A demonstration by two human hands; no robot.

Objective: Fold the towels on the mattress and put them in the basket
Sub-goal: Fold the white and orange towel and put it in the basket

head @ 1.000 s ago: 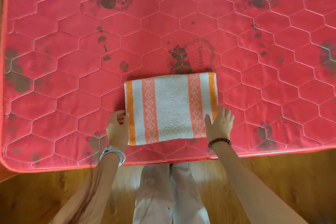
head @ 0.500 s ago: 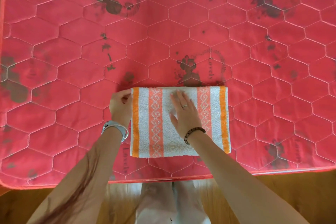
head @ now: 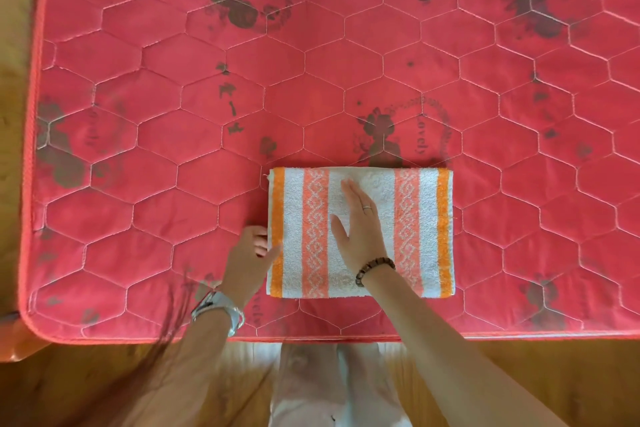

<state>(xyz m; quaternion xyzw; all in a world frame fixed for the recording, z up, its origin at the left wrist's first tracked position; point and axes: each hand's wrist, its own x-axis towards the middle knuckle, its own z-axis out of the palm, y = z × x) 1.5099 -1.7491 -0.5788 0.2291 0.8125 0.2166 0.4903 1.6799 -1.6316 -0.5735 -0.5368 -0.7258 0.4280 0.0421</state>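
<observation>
- Red quilted mattress (head: 173, 149) fills most of the view, stitched in hexagons and printed with dark flower motifs and the word "Lovely"; its near edge and left corner border a wood floor (head: 554, 374).
- Towel (head: 426, 236): folded into a neat rectangle, lying flat on the mattress near its front edge, right of centre. It is white with orange stripes along both short sides and two salmon patterned bands further in.
- Right hand (head: 360, 232): laid flat, palm down, on the middle of the towel, with fingers straight and close together and the thumb spread out to the left. It wears a ring (head: 366, 207) and a bead bracelet (head: 374, 269) at the wrist.
- Left hand (head: 246, 260): at the towel's left edge, thumb on top of the orange stripe and fingers curled at the edge, pinching it. A silver watch (head: 221, 308) sits on the wrist.
- Pale trousers (head: 311, 385) show between the forearms, against the mattress's front edge.
</observation>
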